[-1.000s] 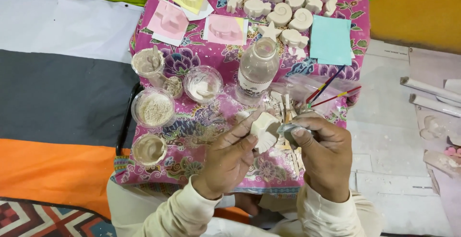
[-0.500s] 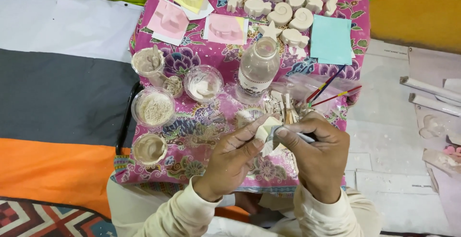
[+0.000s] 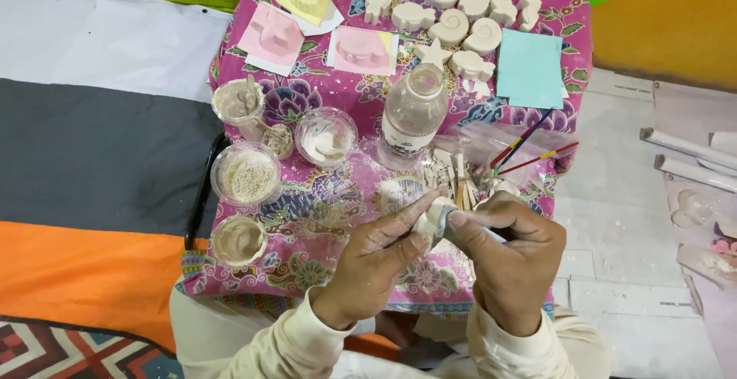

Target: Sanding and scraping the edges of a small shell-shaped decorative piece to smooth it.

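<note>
Plaster piece [image 3: 430,218]: small, pale and chalky, pinched between both hands, above the near edge of the counter.
Left hand [image 3: 376,260]: fingers clamped on the piece from the left.
Right hand [image 3: 507,260]: fingers curled shut around a thin tool whose tip meets the piece.
Beyond the fingers: clear plastic bottle [image 3: 413,114], upright; wooden sticks [image 3: 453,176] scattered.
Left of the fingers: round cups of beige powder [image 3: 246,173] and paste.
Counter [image 3: 322,210]: pink floral cloth.
</note>
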